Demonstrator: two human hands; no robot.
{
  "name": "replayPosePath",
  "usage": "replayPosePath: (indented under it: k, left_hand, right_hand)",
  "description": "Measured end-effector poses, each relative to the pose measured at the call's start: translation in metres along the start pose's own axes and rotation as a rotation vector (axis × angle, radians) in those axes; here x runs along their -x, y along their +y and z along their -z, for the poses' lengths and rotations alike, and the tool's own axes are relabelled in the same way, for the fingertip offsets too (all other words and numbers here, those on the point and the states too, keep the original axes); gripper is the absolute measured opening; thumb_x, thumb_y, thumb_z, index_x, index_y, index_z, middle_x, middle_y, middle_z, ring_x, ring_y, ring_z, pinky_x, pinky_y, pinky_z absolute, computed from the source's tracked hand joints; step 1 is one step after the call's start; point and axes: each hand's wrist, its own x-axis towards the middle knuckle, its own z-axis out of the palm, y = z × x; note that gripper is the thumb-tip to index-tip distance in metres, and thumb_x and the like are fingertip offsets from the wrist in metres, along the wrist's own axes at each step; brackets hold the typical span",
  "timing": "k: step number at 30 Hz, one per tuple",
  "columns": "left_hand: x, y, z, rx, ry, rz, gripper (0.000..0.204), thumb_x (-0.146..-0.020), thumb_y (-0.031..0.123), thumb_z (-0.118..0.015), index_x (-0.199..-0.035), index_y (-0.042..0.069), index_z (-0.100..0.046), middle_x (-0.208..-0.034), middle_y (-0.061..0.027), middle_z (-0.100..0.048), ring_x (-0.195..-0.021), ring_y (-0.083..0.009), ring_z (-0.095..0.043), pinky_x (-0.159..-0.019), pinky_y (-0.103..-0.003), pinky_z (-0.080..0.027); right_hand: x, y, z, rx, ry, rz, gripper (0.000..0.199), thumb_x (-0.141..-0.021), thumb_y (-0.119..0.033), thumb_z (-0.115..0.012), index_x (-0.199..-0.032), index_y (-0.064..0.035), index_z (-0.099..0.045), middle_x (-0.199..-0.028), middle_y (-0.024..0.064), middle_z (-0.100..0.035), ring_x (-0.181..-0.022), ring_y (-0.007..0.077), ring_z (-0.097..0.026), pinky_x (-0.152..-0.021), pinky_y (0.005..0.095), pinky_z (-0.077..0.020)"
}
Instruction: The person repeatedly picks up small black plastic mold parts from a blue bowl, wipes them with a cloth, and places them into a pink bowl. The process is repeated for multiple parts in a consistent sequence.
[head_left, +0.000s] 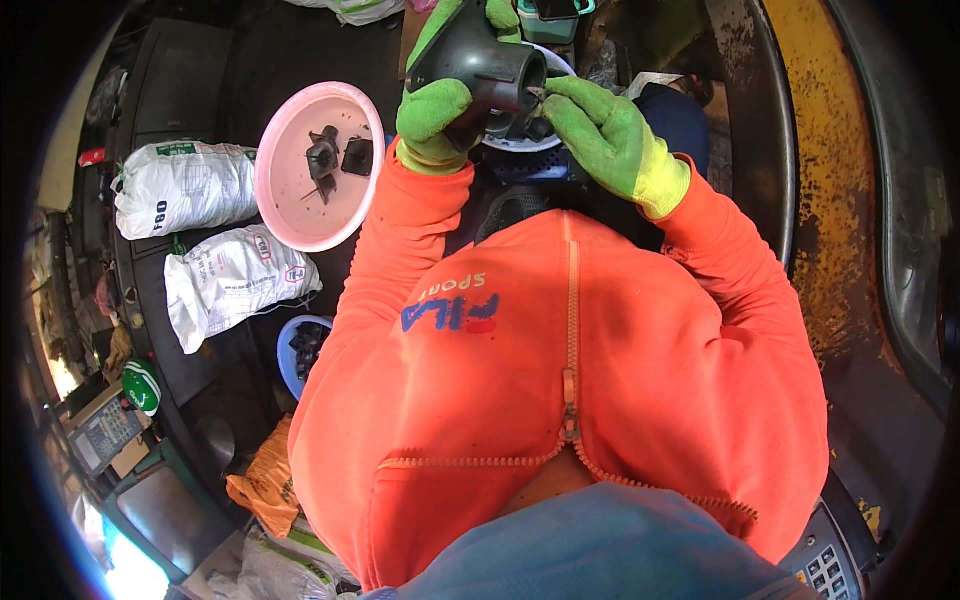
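Observation:
My left hand (432, 120), in a green and yellow knit glove, grips a black plastic pipe fitting (488, 72) with a flanged end and a round open mouth. Its thumb presses the near side, while green fingertips show at the far edge. My right hand (612, 145), gloved the same way, is closed in a pinch beside the mouth. A small pale tip shows at its fingers, too little to name. Beneath the fitting, a white basin (548, 147) with dark parts is partly hidden by my hands.
A pink basin (285, 205) with a few black parts stands at left. Beside it lie two stuffed white sacks (185, 190). A blue basin (288, 355) of dark pieces sits nearer, by an orange bag (268, 480). A rusty yellow machine panel (815, 170) rises at right.

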Motion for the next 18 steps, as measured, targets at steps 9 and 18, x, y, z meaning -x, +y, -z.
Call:
replayPosePath:
  k: [9, 18]
  left_hand:
    - [-0.010, 0.008, -0.024, -0.084, -0.038, -0.110, 0.107, -0.067, 0.034, -0.088, -0.150, 0.002, -0.029, -0.123, -0.0094, -0.050, -0.112, -0.0222, -0.055, -0.099, -0.034, -0.047]
    - [-0.012, -0.013, 0.010, -0.452, -0.158, -0.393, 0.107, -0.072, 0.042, -0.086, -0.151, 0.002, -0.027, -0.131, -0.0090, -0.047, -0.120, -0.0198, -0.048, -0.105, -0.034, -0.040]
  right_hand:
    - [0.001, -0.014, -0.007, -0.524, 0.014, -0.400, 0.023, -0.104, -0.019, -0.049, -0.109, -0.0018, -0.063, -0.068, -0.0043, -0.050, -0.056, 0.0027, -0.041, -0.050, 0.0199, -0.0312]
    - [-0.001, -0.036, 0.007, -0.881, -0.098, -0.715, 0.033, -0.103, -0.028, -0.047, -0.114, -0.0013, -0.063, -0.067, -0.0046, -0.044, -0.052, 0.0051, -0.035, -0.046, 0.0222, -0.0293]
